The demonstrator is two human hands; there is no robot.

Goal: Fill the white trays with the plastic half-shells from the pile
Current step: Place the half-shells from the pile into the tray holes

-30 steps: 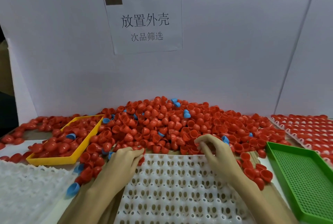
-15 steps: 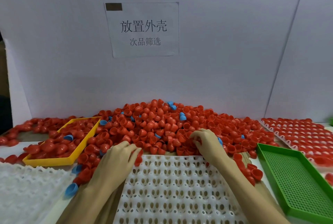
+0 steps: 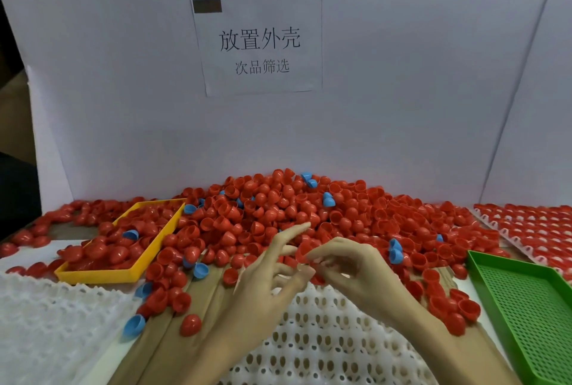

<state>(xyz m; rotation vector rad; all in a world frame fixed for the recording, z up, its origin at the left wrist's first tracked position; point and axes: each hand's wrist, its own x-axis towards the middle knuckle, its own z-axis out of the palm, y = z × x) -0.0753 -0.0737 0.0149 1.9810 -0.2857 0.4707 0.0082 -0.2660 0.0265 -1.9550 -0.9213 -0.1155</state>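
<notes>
White backboard [image 3: 402, 90] far, paper sign [image 3: 258, 44] on it. Tabletop [image 3: 192, 301] below. Big pile [image 3: 278, 214] of red half-shells, few blue, across far middle. White tray [image 3: 325, 344] near centre, cells unfilled; second white tray [image 3: 46, 322] near left; filled tray [image 3: 532, 227] far right. Green tray [image 3: 526, 301] near right. Yellow tray [image 3: 123, 242] left, holds shells. Left hand [image 3: 266, 276], fingers spread and relaxed, meets right hand [image 3: 349, 267] above tray's far edge; right fingers pinch red half-shell [image 3: 305, 250].
</notes>
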